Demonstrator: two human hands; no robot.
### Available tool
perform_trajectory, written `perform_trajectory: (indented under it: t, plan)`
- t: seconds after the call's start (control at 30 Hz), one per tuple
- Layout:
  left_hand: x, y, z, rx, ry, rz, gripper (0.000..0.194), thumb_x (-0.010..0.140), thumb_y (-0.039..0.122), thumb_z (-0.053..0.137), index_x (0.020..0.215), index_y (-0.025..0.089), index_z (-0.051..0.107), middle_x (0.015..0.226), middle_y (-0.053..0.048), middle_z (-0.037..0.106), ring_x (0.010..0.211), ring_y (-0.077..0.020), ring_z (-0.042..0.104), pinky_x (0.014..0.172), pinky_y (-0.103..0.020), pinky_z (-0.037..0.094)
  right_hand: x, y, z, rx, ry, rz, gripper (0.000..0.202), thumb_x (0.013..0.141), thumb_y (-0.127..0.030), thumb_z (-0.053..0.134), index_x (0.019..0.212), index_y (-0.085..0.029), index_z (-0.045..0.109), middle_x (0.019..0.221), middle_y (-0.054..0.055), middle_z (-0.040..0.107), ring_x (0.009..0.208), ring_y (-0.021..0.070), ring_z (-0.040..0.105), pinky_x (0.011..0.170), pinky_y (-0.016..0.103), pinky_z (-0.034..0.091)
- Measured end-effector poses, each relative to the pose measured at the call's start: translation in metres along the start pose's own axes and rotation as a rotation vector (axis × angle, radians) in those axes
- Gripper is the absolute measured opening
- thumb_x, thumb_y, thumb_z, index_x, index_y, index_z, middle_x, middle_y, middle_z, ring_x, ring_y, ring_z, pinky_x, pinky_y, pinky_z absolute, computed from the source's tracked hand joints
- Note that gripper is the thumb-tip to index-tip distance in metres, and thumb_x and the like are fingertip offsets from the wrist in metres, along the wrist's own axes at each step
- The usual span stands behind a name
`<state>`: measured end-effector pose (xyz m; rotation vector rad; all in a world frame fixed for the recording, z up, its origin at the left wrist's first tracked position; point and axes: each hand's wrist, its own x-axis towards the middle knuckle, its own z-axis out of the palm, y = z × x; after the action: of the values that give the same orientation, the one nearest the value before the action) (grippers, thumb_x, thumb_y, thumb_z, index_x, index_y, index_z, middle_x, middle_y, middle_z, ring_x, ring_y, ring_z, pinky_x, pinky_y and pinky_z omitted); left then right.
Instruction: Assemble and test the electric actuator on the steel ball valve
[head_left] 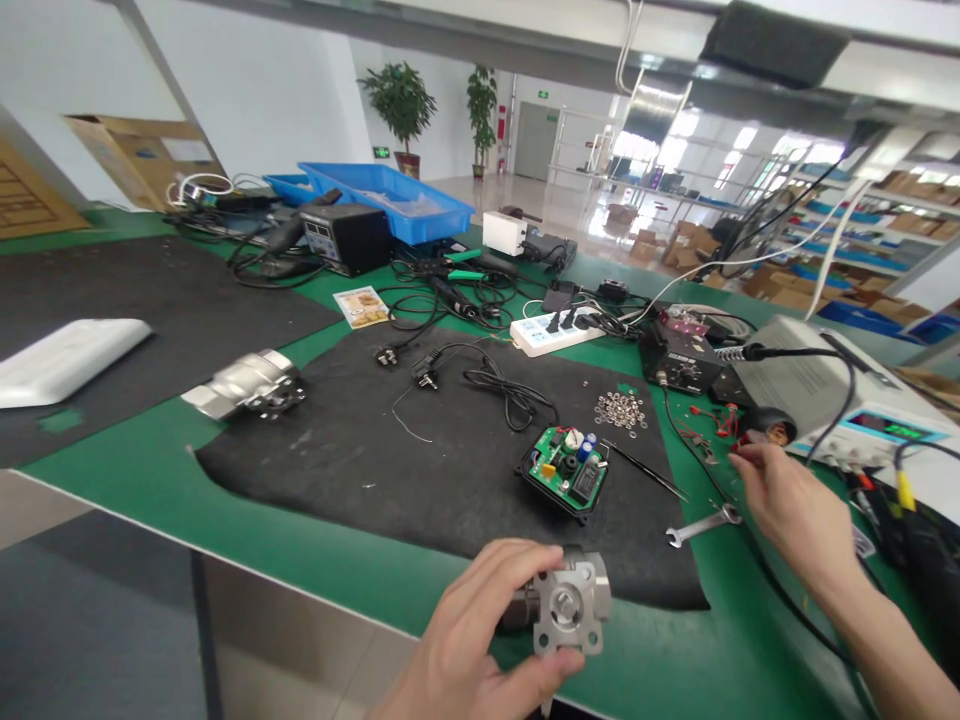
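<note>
My left hand [480,630] grips a metal valve body [574,610] at the front edge of the bench. Its square flange, with corner holes and a central stem, faces me. Over on the right, my right hand [787,505] is closed in a pinch beside a dark round holder [766,425]. A bit of red shows at its fingertips, too small to name. Between the hands lie an open-end wrench [703,524], tweezers [646,470] and a green circuit board in a black housing [568,468]. A second metal valve [251,385] lies on the left.
Small metal nuts or washers [621,411] lie heaped on the black mat [337,470]. Behind are a power strip [555,332], loose plug cords [517,395] and a blue bin [390,200]. A grey bench instrument [817,370] stands right; a cable runs beneath my right forearm.
</note>
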<state>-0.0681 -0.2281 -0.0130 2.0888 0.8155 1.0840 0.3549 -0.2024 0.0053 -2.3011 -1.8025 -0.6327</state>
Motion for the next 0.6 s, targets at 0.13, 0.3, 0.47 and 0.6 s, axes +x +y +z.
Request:
perform_trajectory:
  t: [0.13, 0.3, 0.47, 0.6]
  plan:
    - [0.004, 0.003, 0.0, -0.044, 0.019, -0.007, 0.06, 0.089, 0.035, 0.078, 0.142, 0.029, 0.05, 0.127, -0.009, 0.068, 0.116, -0.0244, 0.067, 0.098, -0.034, 0.058, -0.02, -0.048, -0.06, 0.474, -0.038, 0.049, 0.037, 0.095, -0.06, 0.06, 0.108, -0.027, 0.07, 0.101, 0.003, 0.078, 0.065, 0.0184, 0.07, 0.057, 0.028, 0.052]
    - [0.003, 0.001, 0.001, -0.079, 0.016, 0.006, 0.061, 0.089, 0.032, 0.079, 0.142, 0.025, 0.05, 0.126, -0.008, 0.067, 0.115, -0.0213, 0.065, 0.098, -0.03, 0.056, -0.051, -0.134, -0.135, 0.771, -0.083, -0.458, 0.017, 0.1, -0.042, 0.062, 0.106, -0.028, 0.07, 0.097, 0.0, 0.077, 0.081, 0.0133, 0.074, 0.07, 0.017, 0.059]
    - [-0.002, 0.0, 0.002, -0.089, -0.001, -0.03, 0.069, 0.086, 0.019, 0.079, 0.145, 0.029, 0.046, 0.134, -0.005, 0.064, 0.123, -0.0204, 0.061, 0.107, -0.029, 0.051, -0.063, -0.184, -0.135, 0.711, 0.041, -0.673, 0.021, 0.105, -0.035, 0.055, 0.101, -0.024, 0.072, 0.086, 0.001, 0.076, 0.07, 0.015, 0.073, 0.062, 0.022, 0.06]
    - [-0.002, 0.002, 0.0, -0.09, -0.022, -0.059, 0.074, 0.082, 0.013, 0.079, 0.145, 0.031, 0.045, 0.137, -0.002, 0.063, 0.125, -0.0191, 0.06, 0.111, -0.027, 0.048, -0.066, -0.192, -0.122, 0.645, 0.028, -0.708, 0.028, 0.107, -0.031, 0.047, 0.098, -0.022, 0.072, 0.082, 0.003, 0.073, 0.065, 0.017, 0.07, 0.053, 0.025, 0.057]
